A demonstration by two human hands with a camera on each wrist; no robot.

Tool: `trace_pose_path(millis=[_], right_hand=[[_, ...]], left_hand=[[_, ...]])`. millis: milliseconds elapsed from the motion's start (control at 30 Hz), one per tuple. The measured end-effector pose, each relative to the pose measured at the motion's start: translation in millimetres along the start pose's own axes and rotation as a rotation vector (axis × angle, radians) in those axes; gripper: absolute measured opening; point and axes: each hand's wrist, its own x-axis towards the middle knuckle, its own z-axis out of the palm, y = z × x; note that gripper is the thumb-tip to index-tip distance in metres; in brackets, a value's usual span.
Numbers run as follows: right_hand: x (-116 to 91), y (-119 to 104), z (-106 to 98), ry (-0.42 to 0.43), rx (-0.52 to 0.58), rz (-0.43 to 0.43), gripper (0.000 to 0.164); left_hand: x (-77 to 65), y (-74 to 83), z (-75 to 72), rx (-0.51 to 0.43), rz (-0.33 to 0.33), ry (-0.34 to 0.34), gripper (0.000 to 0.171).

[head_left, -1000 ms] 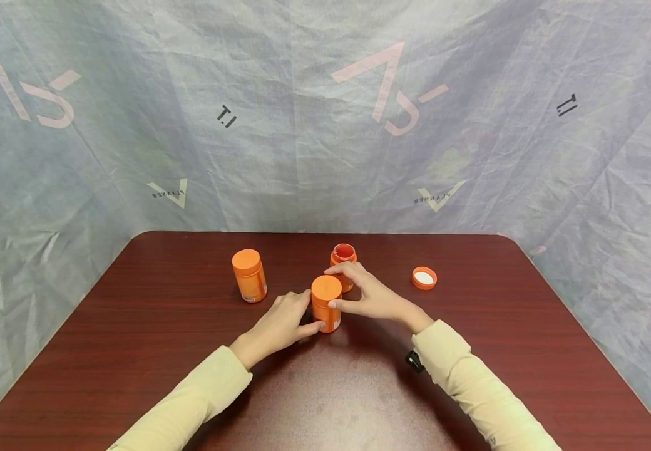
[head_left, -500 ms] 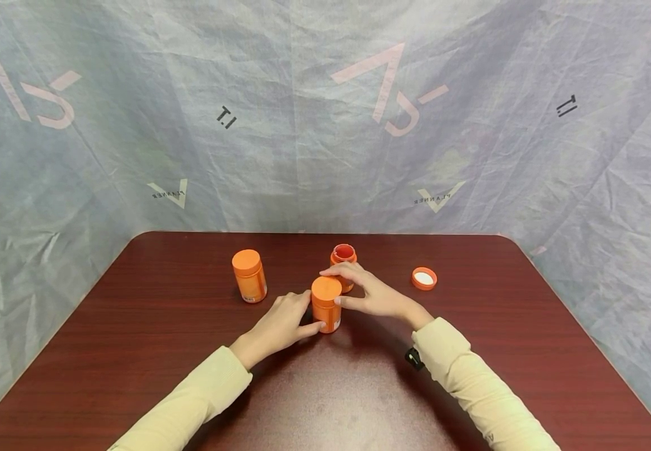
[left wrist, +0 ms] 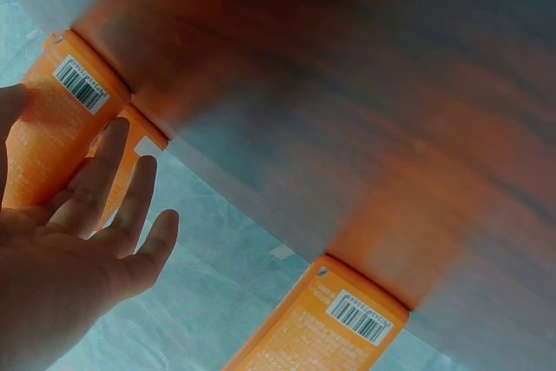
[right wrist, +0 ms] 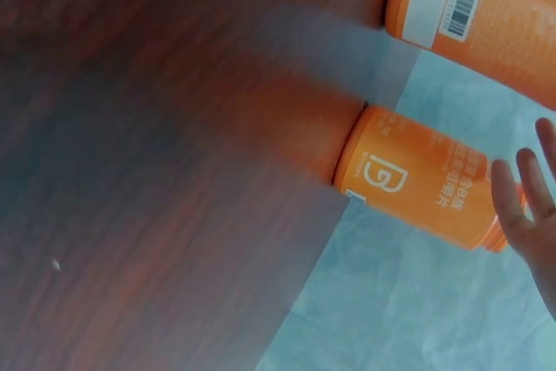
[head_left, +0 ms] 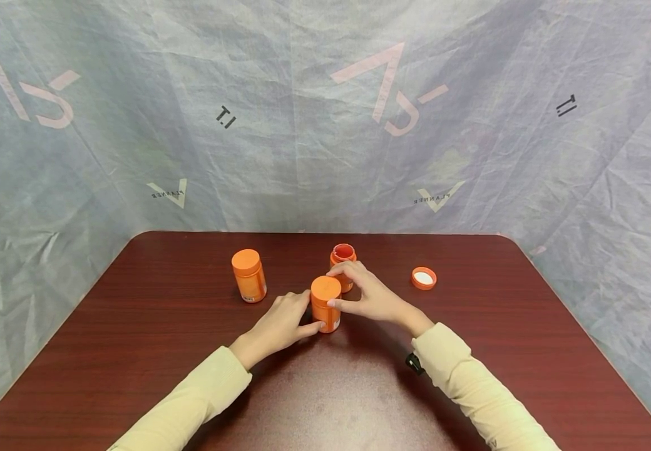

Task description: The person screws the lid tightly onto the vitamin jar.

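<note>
An orange bottle (head_left: 325, 318) stands upright near the middle of the table, its orange screw cap (head_left: 325, 288) on top. My left hand (head_left: 277, 326) grips the lower body from the left, thumb at the front. From the right, my right hand (head_left: 373, 297) holds the cap between thumb and fingers. The left wrist view shows the bottle's barcode side (left wrist: 56, 123) beside the spread outer fingers of my left hand (left wrist: 78, 258). In the right wrist view, outer fingers of my right hand (right wrist: 539, 223) stretch in front of an uncapped orange bottle (right wrist: 417, 180).
Just behind the held bottle stands the uncapped bottle (head_left: 343, 253), its red inside showing. A capped orange bottle (head_left: 250, 279) stands to the left. One loose cap (head_left: 424, 278) lies white inside up on the right of the dark red table (head_left: 500, 326). Grey cloth (head_left: 303, 125) hangs behind.
My right thumb and fingers shift slightly around the cap, first away from me and then back. My left hand and the bottle stay in place.
</note>
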Motion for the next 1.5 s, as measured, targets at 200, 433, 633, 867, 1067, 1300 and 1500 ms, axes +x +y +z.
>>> trace_pose_path(millis=[200,433,633,867,1067,1300,1500], right_hand=[[-0.5,-3.8,5.8,0.058,-0.006,0.033,0.047],[-0.9,-7.0,10.1,0.095,-0.043,0.073,0.048],[-1.4,-6.0,9.3,0.076,-0.031,0.072,0.049],[-2.3,-4.2,4.2,-0.009,0.028,0.072,0.056],[-1.9,-18.5,-4.1,-0.062,0.103,0.057,0.05],[0.6,-41.1,-17.0,-0.084,0.095,-0.014,0.044],[1.2,-27.2,-12.6,-0.084,0.081,-0.048,0.046]], left_hand=[[-0.2,0.1,0.2,-0.006,0.007,0.003,0.054],[-0.4,0.3,0.1,-0.004,0.012,0.008,0.052],[0.2,0.5,-0.1,-0.007,0.006,0.004,0.05],[0.1,1.2,-0.9,-0.006,0.007,0.003,0.051],[0.0,1.9,-1.5,0.007,0.0,0.0,0.051],[-0.2,2.1,-1.5,0.008,-0.01,-0.012,0.05],[-0.2,1.7,-1.4,0.002,-0.007,-0.011,0.051]])
